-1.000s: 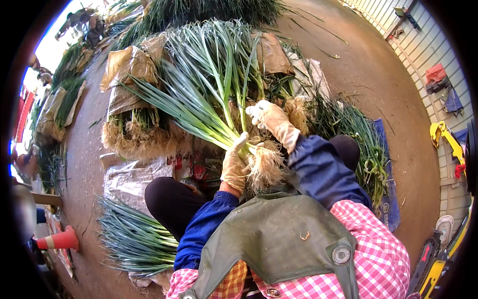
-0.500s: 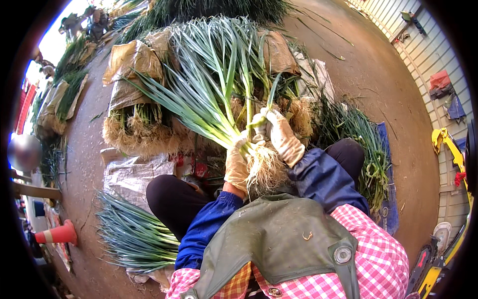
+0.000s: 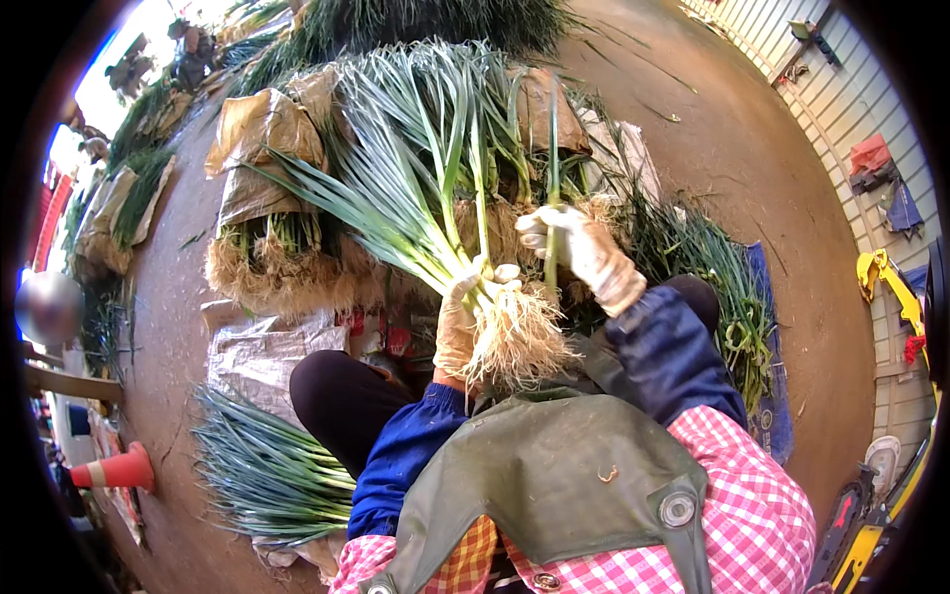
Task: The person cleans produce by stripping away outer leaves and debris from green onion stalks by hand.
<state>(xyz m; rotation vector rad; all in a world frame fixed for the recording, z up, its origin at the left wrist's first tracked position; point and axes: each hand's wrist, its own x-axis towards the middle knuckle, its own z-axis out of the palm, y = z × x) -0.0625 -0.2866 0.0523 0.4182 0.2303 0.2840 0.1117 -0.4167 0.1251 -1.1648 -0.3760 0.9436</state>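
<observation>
Logged remotely, biggest first. Brown floor under everything; a dark leafy pile lay toward its far edge. Loose greens lay along the left edge of a blue sheet, maybe to stay off bare floor. Left, a brown-wrapped bundle sat just past the pale sack's far edge, roots nearest me; wrapping probably kept its leaves together. An unwrapped bundle lay by the sack's near end.

The held bunch was off the floor, before the olive apron, leaves angled far-left. I had the left hand closed around its pale stems just above the roots, likely the firmest place. My right hand, motion-blurred, gripped a single green strip, upright, apart from the bunch; exact finger contact I couldn't tell.
</observation>
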